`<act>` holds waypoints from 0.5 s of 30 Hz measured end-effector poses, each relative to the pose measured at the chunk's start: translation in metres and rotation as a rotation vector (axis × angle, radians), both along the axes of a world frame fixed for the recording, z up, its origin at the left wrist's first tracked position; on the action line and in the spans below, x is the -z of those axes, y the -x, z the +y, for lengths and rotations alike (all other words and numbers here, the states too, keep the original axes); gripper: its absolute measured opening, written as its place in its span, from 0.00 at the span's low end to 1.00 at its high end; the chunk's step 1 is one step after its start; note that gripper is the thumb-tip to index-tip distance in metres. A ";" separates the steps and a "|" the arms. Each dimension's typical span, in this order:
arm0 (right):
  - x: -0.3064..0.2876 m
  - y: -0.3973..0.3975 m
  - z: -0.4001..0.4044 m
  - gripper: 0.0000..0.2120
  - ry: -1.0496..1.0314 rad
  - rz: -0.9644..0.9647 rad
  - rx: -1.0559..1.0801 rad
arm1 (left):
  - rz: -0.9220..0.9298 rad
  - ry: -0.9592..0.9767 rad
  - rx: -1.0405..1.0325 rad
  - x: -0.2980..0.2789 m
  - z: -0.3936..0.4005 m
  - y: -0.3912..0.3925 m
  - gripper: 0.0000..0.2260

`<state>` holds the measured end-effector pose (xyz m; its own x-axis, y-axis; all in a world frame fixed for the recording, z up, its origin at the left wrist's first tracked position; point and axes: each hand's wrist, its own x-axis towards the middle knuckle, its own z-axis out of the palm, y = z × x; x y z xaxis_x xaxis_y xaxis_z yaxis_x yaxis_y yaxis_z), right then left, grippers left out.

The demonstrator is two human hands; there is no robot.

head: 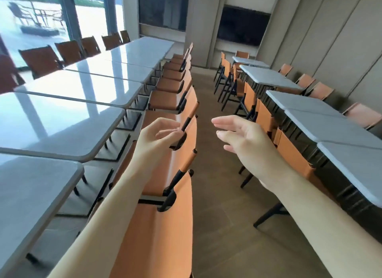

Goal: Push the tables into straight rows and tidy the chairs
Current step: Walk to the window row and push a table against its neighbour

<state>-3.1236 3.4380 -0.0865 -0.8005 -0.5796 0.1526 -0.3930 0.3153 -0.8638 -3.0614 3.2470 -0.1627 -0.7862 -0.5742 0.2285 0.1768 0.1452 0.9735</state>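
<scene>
Two long rows of grey-white tables run away from you: the left row (68, 112), about six tops, beside the window, and the right row (322, 120), perhaps five. Orange black-framed chairs (173, 147) line the aisle, backs toward it. Your left hand (157, 137) hovers loosely curled, holding nothing; your right hand (244, 137) is spread, empty.

A long row of tables (86, 87) runs along the left, chairs (175, 145) tucked against its right edge and more chairs (68, 52) on its far-left side. Across the aisle (215, 174), a second table row (322, 120) lines the right.
</scene>
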 end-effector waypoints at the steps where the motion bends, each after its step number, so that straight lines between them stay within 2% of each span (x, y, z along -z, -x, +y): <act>1: 0.002 0.010 -0.006 0.14 0.006 -0.004 -0.025 | 0.000 -0.030 -0.029 0.001 -0.003 0.003 0.08; 7: 0.019 0.046 -0.053 0.12 -0.007 -0.078 -0.246 | -0.081 0.003 -0.140 0.012 -0.026 0.005 0.05; 15: 0.039 0.102 -0.070 0.10 0.010 -0.129 -0.502 | -0.104 -0.045 -0.369 0.022 -0.007 0.026 0.03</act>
